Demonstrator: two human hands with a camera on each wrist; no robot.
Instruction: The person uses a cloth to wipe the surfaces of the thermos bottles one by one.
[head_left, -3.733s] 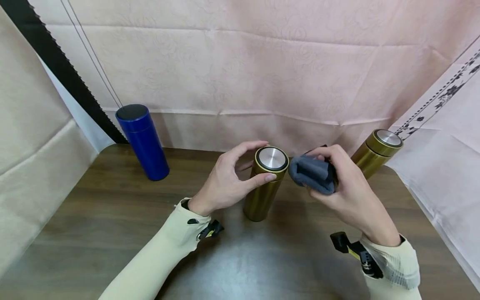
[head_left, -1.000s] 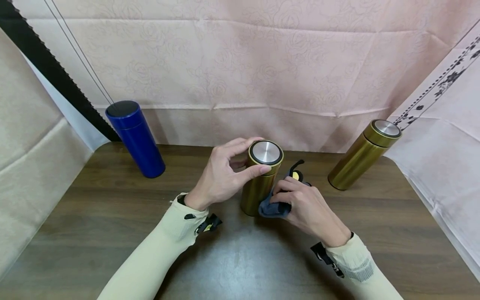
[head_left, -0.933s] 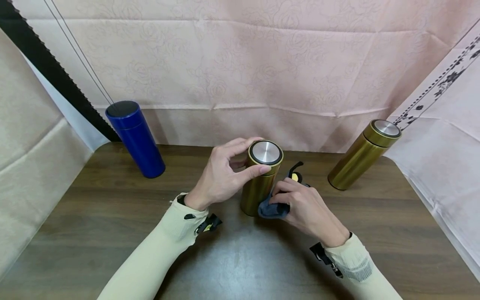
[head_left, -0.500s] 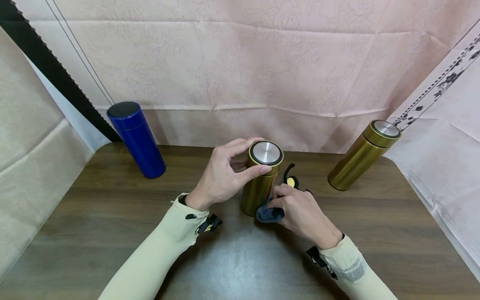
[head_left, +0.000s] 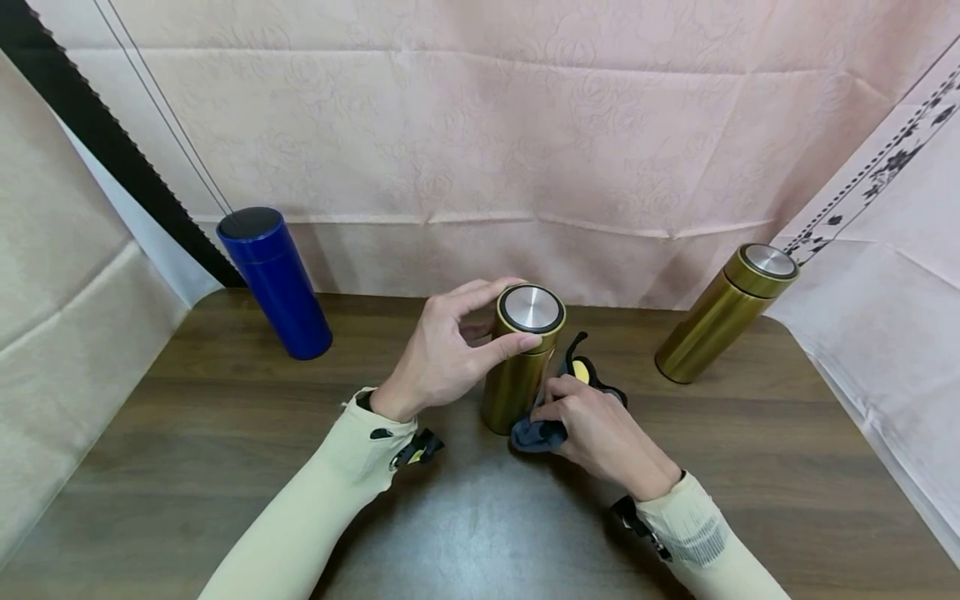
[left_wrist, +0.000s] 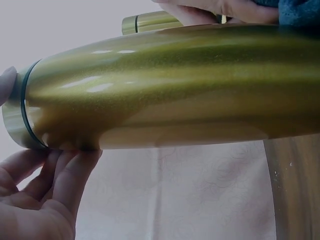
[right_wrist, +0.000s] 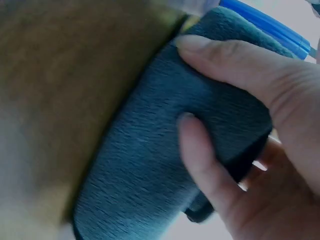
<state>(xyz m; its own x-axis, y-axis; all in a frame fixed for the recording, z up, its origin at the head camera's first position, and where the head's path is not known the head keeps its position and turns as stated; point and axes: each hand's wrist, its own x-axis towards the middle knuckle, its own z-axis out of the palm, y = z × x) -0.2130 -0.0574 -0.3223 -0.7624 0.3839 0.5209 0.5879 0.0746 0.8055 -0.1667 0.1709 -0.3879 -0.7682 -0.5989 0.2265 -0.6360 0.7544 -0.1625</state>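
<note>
An upright gold thermos flask point(head_left: 512, 392) with a silver-topped cap stands mid-table. My left hand point(head_left: 448, 357) grips it near the cap, thumb in front and fingers behind. My right hand point(head_left: 600, 432) pinches a blue-grey plush cloth pad point(head_left: 536, 435), with a black strap and a yellow spot showing beyond the knuckles. The pad is against the flask's lower right side, close over the tabletop. In the right wrist view, thumb and a finger press into the plush point(right_wrist: 145, 145). The left wrist view shows the flask's body point(left_wrist: 175, 90) lengthwise, with the pad point(left_wrist: 302, 12) at its lower end.
A blue thermos flask point(head_left: 281, 292) with a black top stands at the back left. Another gold flask point(head_left: 708, 333) stands at the back right. The wooden table point(head_left: 187, 467) ends at a pale pink cloth backdrop point(head_left: 450, 150), with white cloth on the right.
Since the earliest frame, my right hand has brought the pad from beside the cap down to the flask's base. Lately it has shifted slightly lower and leftward. My left hand keeps its grip.
</note>
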